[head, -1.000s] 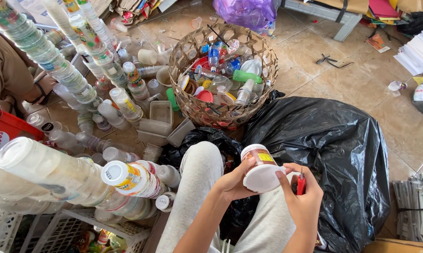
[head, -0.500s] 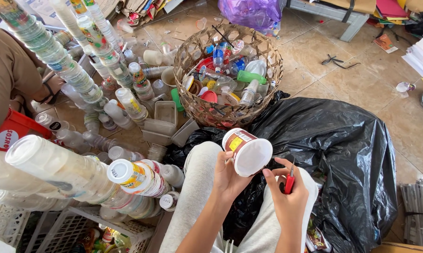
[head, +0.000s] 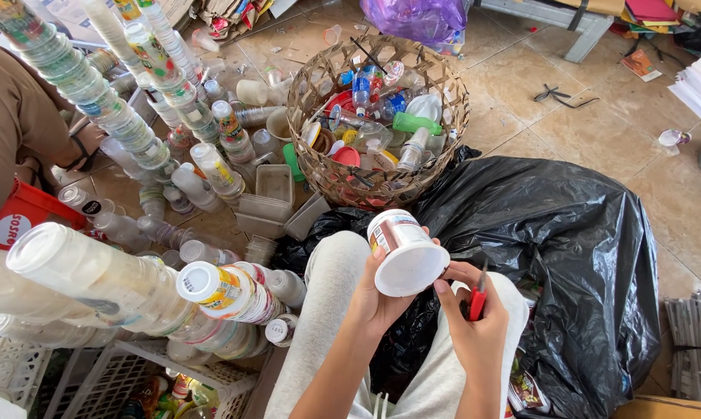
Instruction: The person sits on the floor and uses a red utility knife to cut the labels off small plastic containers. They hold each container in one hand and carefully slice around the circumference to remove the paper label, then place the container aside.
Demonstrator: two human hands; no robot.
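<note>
The left hand [head: 377,299] grips a white plastic cup [head: 403,252] by its labelled side, the right hand [head: 474,322] clasps a red-handled cutter [head: 477,299], above a black rubbish bag [head: 567,256].

Beige tiled floor [head: 567,132] carrying a round woven bamboo basket [head: 443,116] (full of bottles), a crumpled black plastic bag [head: 567,256], and stacked clear plastic cups [head: 125,124].

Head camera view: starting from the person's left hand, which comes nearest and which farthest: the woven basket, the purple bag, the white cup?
1. White cup, held in the left hand.
2. Woven basket, on the floor just beyond the knees.
3. Purple bag, past the basket at the top edge.
</note>
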